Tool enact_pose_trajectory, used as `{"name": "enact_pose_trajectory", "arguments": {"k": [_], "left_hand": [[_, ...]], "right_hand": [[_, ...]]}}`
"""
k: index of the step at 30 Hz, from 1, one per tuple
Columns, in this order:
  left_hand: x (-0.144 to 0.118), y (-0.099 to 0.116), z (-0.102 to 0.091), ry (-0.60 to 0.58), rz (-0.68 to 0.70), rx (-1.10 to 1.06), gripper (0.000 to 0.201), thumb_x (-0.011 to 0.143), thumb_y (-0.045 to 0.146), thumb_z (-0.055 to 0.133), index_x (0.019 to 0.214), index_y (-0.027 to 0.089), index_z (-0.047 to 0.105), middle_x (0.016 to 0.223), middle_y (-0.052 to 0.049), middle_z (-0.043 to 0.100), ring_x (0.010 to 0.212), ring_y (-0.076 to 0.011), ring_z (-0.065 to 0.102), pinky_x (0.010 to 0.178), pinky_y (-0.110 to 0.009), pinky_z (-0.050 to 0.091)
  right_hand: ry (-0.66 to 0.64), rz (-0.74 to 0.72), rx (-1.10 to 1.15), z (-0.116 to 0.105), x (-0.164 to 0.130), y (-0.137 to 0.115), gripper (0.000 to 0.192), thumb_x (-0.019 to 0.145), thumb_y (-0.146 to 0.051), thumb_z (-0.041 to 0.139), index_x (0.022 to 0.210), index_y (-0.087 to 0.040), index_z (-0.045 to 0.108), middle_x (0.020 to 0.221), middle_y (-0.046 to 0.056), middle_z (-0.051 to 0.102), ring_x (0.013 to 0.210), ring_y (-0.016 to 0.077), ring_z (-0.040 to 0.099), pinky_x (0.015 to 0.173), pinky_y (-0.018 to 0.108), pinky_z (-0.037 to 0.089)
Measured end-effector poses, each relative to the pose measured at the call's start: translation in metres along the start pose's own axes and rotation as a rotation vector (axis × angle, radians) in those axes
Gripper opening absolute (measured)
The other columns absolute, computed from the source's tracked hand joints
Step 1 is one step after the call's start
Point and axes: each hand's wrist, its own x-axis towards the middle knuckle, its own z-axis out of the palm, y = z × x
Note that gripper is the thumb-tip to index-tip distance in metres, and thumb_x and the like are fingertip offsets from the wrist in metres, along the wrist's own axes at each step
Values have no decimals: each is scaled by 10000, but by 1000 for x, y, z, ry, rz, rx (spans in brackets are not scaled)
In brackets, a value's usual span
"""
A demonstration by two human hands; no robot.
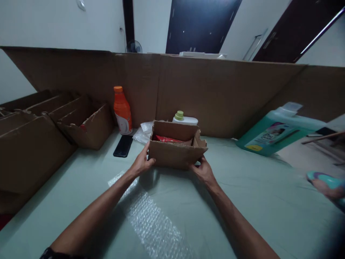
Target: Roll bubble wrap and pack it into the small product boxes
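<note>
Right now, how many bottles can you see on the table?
3. An orange bottle stands by the cardboard wall, a white bottle with a green cap sits behind the small box, and a big teal bottle lies at the right. Others may be hidden inside boxes.

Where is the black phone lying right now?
In the head view the black phone lies flat on the table, left of the small cardboard box, just before the orange bottle.

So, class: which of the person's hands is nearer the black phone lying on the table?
Left. The left hand grips the cardboard box just right of the black phone; the right hand holds the box's far side.
</note>
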Motion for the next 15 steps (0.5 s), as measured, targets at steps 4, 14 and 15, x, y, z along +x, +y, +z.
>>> {"name": "enact_pose_trajectory", "arguments": {"k": [4,14,15], "left_hand": [[-48,-10,18,28,56,-48,856,815,232,544,1593,220,189,1515,-129,450,1370,-298,464,1125,-469,428],[-41,5,20,1,-40,-161,899,809,235,581,1601,235,155,1501,-119,467,1397,-313,442,1162,-494,394],[-25,8,21,-18,-29,-174,912,793,231,590,1598,220,162,1518,-121,455,1408,-310,427,1169,-486,381]], "right_hand": [[53,17,-3,2,-34,22,369,778,-527,631,913,-188,690,867,108,751,788,296,703,676,393,576],[93,72,-41,-2,-21,20,423,721,-555,677,926,-185,674,827,93,740,707,262,679,621,364,552],[85,75,-45,-1,-9,17,454,719,-546,672,973,-169,668,846,103,738,699,256,675,624,366,549]]}}
